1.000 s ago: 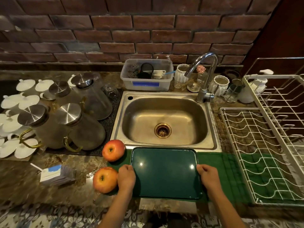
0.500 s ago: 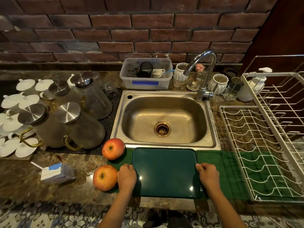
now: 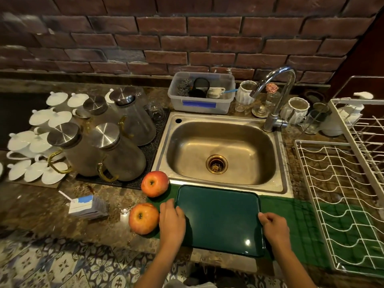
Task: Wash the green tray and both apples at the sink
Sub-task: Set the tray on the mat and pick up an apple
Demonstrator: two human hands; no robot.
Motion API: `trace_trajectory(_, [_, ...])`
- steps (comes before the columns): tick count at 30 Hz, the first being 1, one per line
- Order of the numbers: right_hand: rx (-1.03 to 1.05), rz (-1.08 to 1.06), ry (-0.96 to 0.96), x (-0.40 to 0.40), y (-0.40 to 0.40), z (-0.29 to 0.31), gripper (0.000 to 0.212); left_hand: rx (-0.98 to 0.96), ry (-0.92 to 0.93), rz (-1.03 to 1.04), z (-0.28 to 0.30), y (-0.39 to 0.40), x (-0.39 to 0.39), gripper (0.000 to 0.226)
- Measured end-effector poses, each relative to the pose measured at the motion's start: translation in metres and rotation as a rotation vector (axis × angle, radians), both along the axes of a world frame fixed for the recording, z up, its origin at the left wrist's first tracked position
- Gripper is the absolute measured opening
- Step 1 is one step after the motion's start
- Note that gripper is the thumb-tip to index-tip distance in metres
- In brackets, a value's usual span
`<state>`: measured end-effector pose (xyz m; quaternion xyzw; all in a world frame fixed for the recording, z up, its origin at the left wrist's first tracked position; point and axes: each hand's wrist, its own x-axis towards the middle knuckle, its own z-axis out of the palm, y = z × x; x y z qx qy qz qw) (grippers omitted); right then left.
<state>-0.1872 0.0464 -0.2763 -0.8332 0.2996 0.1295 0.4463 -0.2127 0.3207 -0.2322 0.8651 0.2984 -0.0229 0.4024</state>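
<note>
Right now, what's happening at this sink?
A person grips the flat dark green rectangular tray by its short edges, left hand on one side and right hand on the other. It lies on the counter in front of the empty steel sink. Two red-orange apples sit beside it, untouched. No water runs from the chrome tap.

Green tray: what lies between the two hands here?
Only the green tray itself. In the head view the left hand holds its left edge, the right hand its right edge, with bare tray surface between.
</note>
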Motion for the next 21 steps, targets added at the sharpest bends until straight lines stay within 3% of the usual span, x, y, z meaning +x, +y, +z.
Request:
trace_trajectory(3, [-0.004,0.004,-0.004,0.003,-0.002,-0.004,0.032,-0.024,-0.192,0.018,0.017,0.017,-0.005,0.033])
trace_trajectory(7, [-0.003,0.004,0.021,0.005,-0.004,-0.009,0.029,0.173,-0.301,0.128,0.021,0.054,-0.019,0.034])
trace_trajectory(11, [-0.083,0.054,0.033,0.009,-0.006,-0.005,0.034,0.122,-0.161,0.233,0.008,0.08,-0.033,0.071])
trace_trajectory(15, [-0.39,0.057,-0.174,0.022,-0.016,0.004,0.026,-0.016,-0.1,0.238,-0.012,0.083,-0.046,0.094])
trace_trajectory(18, [-0.611,0.281,-0.233,0.037,-0.03,0.0,0.039,-0.062,-0.069,0.225,-0.021,0.081,-0.052,0.108])
trace_trajectory(21, [-0.663,0.469,-0.116,0.053,-0.046,-0.008,0.058,-0.045,-0.066,0.226,-0.026,0.082,-0.05,0.115])
